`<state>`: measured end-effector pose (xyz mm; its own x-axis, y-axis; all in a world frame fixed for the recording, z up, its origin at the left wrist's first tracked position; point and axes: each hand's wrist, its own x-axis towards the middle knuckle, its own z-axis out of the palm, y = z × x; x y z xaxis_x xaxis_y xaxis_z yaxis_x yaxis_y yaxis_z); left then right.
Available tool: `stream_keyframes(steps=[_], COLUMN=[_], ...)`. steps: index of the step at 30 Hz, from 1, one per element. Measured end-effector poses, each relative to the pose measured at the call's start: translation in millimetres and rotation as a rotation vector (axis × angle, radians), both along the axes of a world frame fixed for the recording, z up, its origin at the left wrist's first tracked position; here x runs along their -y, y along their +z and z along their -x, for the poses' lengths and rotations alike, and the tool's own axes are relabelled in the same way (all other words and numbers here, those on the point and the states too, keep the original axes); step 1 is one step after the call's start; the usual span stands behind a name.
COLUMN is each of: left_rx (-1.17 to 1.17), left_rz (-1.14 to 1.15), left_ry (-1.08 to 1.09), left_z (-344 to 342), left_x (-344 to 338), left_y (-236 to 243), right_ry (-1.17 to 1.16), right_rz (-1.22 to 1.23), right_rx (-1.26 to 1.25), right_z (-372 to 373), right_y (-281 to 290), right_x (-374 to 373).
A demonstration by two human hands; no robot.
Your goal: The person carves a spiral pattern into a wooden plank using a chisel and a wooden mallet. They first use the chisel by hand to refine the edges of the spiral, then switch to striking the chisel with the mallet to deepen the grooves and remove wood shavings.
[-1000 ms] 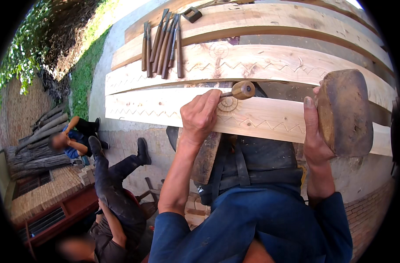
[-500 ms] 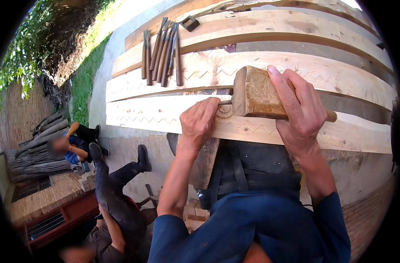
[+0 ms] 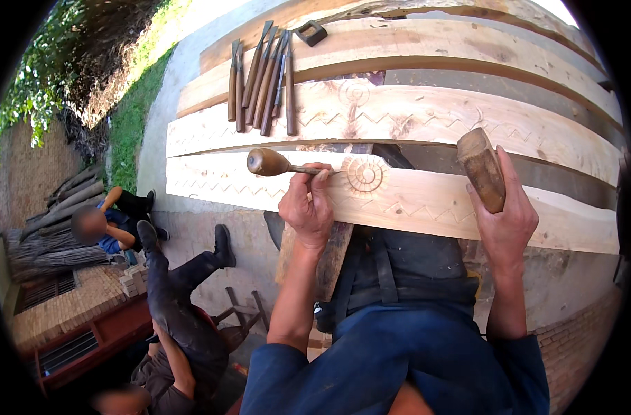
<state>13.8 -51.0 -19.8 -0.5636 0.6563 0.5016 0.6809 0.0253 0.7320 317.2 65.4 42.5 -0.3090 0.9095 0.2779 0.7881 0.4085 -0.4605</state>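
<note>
Chisel (image 3: 269, 162) is above the nearest board (image 3: 429, 190), beside the carved rosette (image 3: 364, 176), where the left hand (image 3: 307, 213) pinches its shank (image 3: 299, 169), probably a good place for holding a stiff, rather light tool, while the right hand (image 3: 507, 225) grasps a mallet (image 3: 483, 171) that looks heavy.
</note>
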Motion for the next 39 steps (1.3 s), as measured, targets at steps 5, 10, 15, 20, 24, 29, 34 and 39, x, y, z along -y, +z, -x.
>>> stream_keyframes(steps=[5, 10, 15, 20, 24, 29, 34, 39], left_rx=[-0.106, -0.136, -0.172, -0.147, -0.192, -0.313, -0.357, -0.432], left_rz=[0.04, 0.133, 0.168, 0.125, 0.103, 0.072, 0.214, 0.247], left_ry=[-0.033, -0.078, -0.117, -0.148, -0.171, -0.222, -0.243, -0.279], left_z=[2, 3, 3, 6, 6, 13, 9, 8], left_x=[-3, 1, 1, -3, -8, -14, -19, -25], left_y=[7, 9, 12, 14, 16, 13, 31, 39], right_ry=[0.09, 0.084, 0.066, 0.086, 0.083, 0.096, 0.118, 0.134], right_rz=[-0.048, -0.098, -0.157, -0.155, -0.11, -0.107, -0.134, -0.11], right_rx=[0.188, 0.207, 0.227, 0.193, 0.169, 0.158, 0.13, 0.118], right_z=[3, 8, 10, 19, 20, 18, 17, 14], right_y=[-19, -23, -26, -26, -26, -28, -26, -26], right_x=[13, 15, 16, 11, 12, 12, 10, 9])
